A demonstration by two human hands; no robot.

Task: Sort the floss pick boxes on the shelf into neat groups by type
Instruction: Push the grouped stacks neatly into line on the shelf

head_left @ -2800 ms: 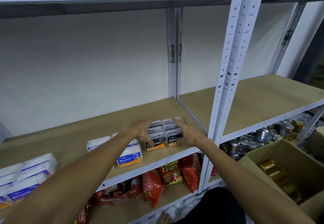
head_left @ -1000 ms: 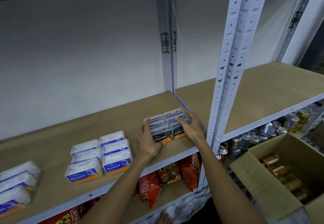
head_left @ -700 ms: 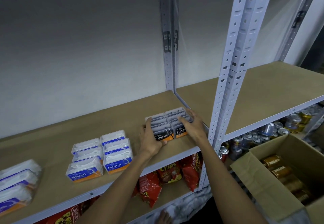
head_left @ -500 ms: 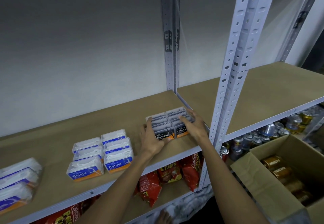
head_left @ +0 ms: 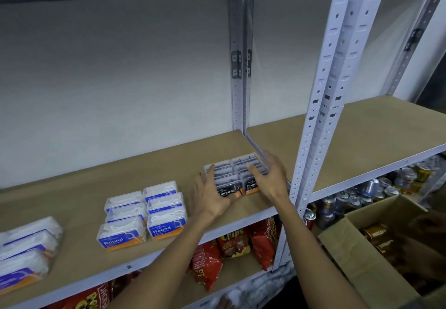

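Observation:
Several dark Charcoal floss pick boxes (head_left: 233, 167) stand in a tight two-column block on the wooden shelf (head_left: 169, 163), near the grey upright. My left hand (head_left: 212, 196) lies flat against the block's left side, fingers straight, thumb at the front label. My right hand (head_left: 271, 178) is at the block's right side with spread fingers, thumb over the front right box. Left of them, several white-and-blue Round boxes (head_left: 144, 214) form a neat two-column block. A third group of white-and-blue boxes (head_left: 24, 250) sits at the far left edge.
A perforated grey upright (head_left: 318, 127) stands just right of my right hand. The neighbouring shelf board (head_left: 357, 144) is bare. Below are red chip bags (head_left: 234, 243) and drink cans (head_left: 362, 197). An open cardboard carton (head_left: 350, 255) with cans stands at lower right.
My right hand's fingers have spread and lifted a little off the Charcoal block's right side. My left hand stays against the left side. The boxes have not shifted.

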